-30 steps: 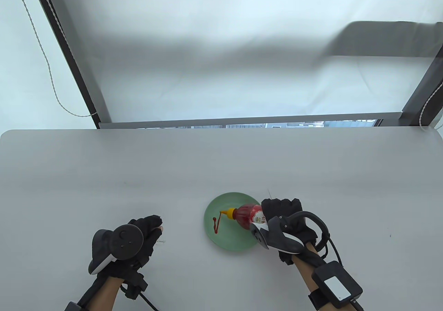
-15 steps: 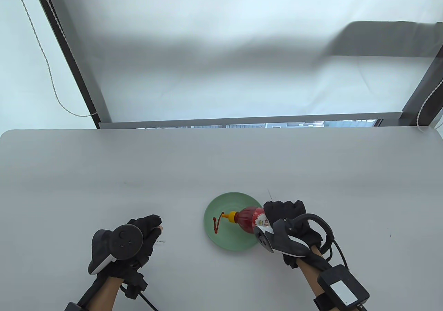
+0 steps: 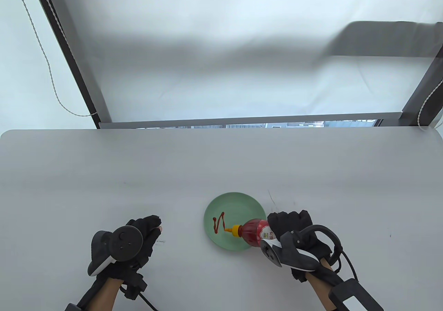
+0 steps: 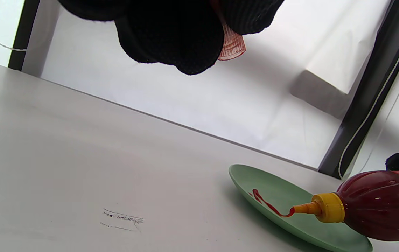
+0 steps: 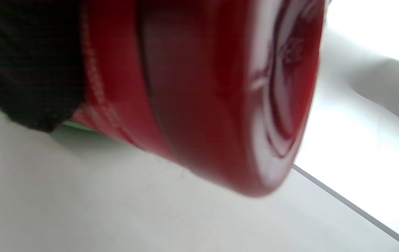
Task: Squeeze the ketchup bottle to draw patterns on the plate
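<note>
A green plate [image 3: 238, 197] lies on the grey table near the front, with a red ketchup zigzag [image 3: 218, 222] on its left part. My right hand [image 3: 290, 226] grips the red ketchup bottle [image 3: 255, 233], tilted low with its yellow nozzle [image 3: 235, 230] pointing left over the plate's near side. In the left wrist view the nozzle tip meets the ketchup line [image 4: 266, 204] on the plate [image 4: 280, 187]. The bottle's base [image 5: 203, 105] fills the right wrist view. My left hand [image 3: 148, 229] rests on the table left of the plate, fingers curled around a small ribbed reddish cap [image 4: 232, 47].
The table's far edge meets a dark window frame [image 3: 86, 82] with a hanging cord [image 3: 52, 79]. Faint pencil marks [image 3: 160, 241] lie beside my left hand, and thin scratches [image 3: 271, 200] run just right of the plate.
My right hand has drawn the bottle toward me and to the right. The nozzle moved from the plate's left middle to its near side, and the ketchup line grew into a zigzag. The left hand stayed put.
</note>
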Available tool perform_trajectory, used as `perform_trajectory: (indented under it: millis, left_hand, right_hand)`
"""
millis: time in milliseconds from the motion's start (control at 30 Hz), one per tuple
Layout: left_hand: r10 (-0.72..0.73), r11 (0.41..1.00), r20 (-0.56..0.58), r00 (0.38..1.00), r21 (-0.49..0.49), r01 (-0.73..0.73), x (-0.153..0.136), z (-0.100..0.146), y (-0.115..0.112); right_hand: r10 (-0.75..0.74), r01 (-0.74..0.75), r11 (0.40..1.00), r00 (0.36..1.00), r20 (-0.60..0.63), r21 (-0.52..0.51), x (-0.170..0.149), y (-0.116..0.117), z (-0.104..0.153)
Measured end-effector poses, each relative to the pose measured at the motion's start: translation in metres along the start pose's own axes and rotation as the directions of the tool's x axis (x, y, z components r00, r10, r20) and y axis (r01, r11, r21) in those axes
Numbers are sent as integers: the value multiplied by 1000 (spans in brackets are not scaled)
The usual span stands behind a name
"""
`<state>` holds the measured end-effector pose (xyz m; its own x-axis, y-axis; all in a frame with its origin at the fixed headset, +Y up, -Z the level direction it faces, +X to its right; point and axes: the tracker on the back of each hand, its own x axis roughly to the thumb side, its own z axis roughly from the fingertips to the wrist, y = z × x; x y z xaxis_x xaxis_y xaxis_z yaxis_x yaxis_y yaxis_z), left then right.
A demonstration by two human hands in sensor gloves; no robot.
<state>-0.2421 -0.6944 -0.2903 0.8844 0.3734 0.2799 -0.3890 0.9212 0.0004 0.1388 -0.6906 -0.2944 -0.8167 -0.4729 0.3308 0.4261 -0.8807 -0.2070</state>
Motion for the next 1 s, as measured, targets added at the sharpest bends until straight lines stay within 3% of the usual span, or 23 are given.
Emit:
perform_trajectory:
  millis: [1000]
  left_hand:
    - [18, 1000, -13, 1000, 1, -18, -4, -2, 2]
  right_hand:
    - [0, 3, 1000, 997, -81, 29, -18, 14, -38]
